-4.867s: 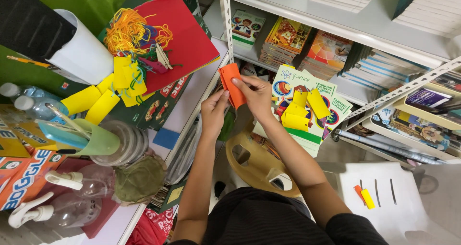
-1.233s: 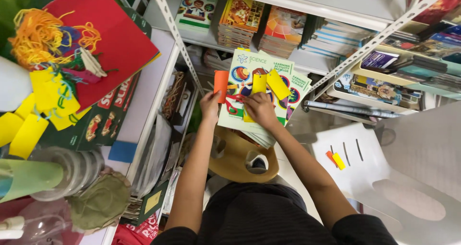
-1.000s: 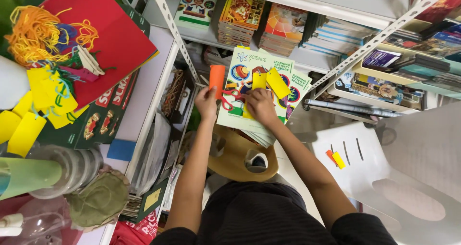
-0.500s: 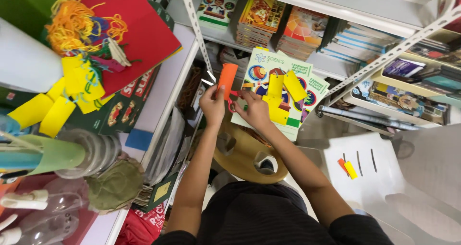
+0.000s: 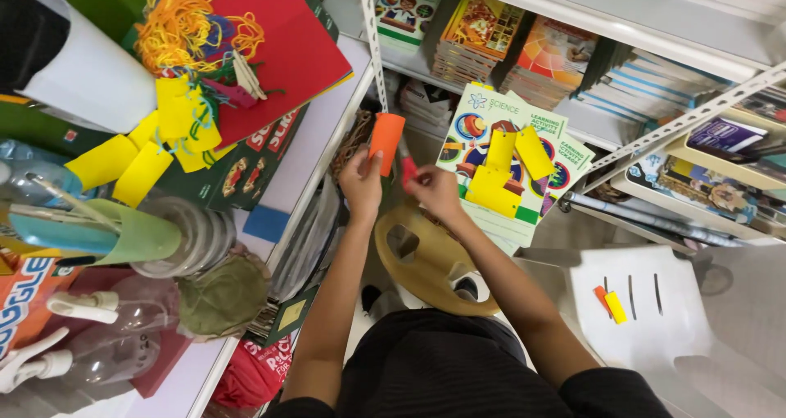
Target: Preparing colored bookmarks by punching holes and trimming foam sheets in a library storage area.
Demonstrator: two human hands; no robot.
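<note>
The left hand [image 5: 361, 182] pinches a folded orange paper strip [image 5: 386, 142]. The right hand [image 5: 434, 193] grips what may be red-handled scissors [image 5: 407, 171], near grey metal shelves [image 5: 573, 33] of books.

Both hands [image 5: 399, 187] raised, fingers closed.

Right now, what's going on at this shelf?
A person sits facing stocked shelves. Their left hand holds up a folded orange paper piece, while the right hand grips red-handled scissors beside it. Yellow paper tags lie on a stack of booklets just to the right.
</note>
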